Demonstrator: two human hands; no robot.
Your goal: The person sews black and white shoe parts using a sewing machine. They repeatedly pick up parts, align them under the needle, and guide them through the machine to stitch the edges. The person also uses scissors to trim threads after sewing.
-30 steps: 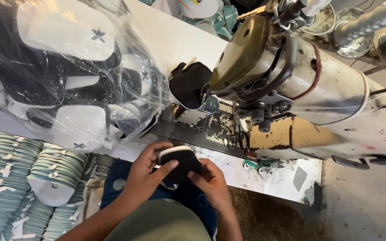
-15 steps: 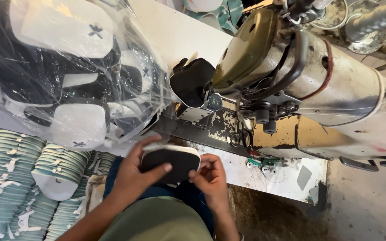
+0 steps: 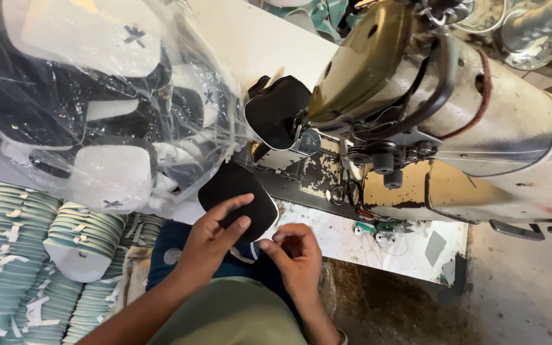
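Nearest, the right hand (image 3: 295, 250) curls loosely with fingertips pinched at the lower edge of a black cap brim (image 3: 237, 198), while the left hand (image 3: 215, 233) lies flat on it with fingers spread. Beyond stand the worn sewing machine (image 3: 442, 121) and a clear bag of black-and-white pieces (image 3: 91, 96).

Left hand (image 3: 215, 233) covers part of the black cap panel (image 3: 237, 191). Right hand (image 3: 295, 252) pinches something too small to identify. Sewing machine (image 3: 455, 121) cut off at right edge; needle area lost behind black fabric (image 3: 279, 112).
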